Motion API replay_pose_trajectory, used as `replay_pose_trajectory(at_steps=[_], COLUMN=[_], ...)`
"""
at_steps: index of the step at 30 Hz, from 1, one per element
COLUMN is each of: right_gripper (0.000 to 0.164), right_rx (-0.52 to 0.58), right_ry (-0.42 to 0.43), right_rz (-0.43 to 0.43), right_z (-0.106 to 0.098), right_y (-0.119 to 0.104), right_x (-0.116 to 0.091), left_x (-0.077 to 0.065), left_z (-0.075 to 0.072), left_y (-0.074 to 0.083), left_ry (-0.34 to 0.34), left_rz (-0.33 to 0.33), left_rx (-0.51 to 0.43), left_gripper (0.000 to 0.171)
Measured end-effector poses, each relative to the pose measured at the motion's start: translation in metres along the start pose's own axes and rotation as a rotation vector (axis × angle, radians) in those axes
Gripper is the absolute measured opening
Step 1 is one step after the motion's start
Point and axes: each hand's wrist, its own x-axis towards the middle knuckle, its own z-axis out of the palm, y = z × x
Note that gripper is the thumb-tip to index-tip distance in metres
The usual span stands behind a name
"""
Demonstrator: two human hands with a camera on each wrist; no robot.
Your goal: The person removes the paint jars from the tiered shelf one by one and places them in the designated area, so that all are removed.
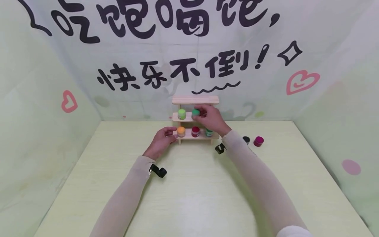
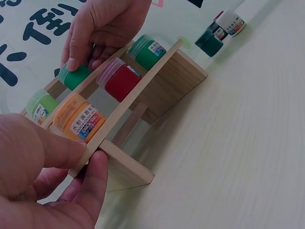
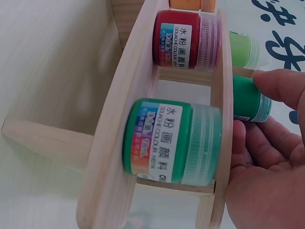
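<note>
A small wooden three-tier shelf [image 1: 195, 99] stands at the back of the table. My left hand [image 1: 161, 141] pinches the left end of its lowest board, thumb above and fingers beneath. On the middle board, my right hand [image 1: 212, 118] grips a green paint jar [image 3: 245, 98] between thumb and fingers. To the left of that jar sits a light green paint jar [image 1: 182, 114]. An orange paint jar [image 2: 81, 117], a red paint jar [image 2: 119, 81] and another green paint jar [image 3: 157, 140] line the lowest board from left to right.
Right of the shelf, a dark-topped jar [image 1: 246, 140], partly covered by my right sleeve, and a magenta-topped jar [image 1: 259, 141] stand on the table [image 1: 189, 197]. A printed cloth wall [image 1: 148, 105] rises close behind the shelf.
</note>
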Motion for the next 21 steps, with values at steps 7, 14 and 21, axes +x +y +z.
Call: replay_pose_trajectory(at_steps=[7,14,21], right_gripper=[0.044,0.039,0.042], right_rx=[-0.001,0.013,0.045], right_ry=[0.006,-0.004,-0.006], right_rz=[-0.035,-0.068,-0.064], right_z=[-0.007,-0.009,-0.013], right_y=[-0.001,0.005,0.007], right_x=[-0.009,-0.017,-0.027], left_x=[0.001,-0.002,-0.003], left_z=[0.001,0.001,0.003], left_y=[0.001,-0.002,-0.002], left_ry=[0.016,0.035,0.046], left_rz=[-0.007,-0.002,0.012], left_rx=[0.014,-0.002,-0.028], left_gripper=[0.043,0.042,0.040])
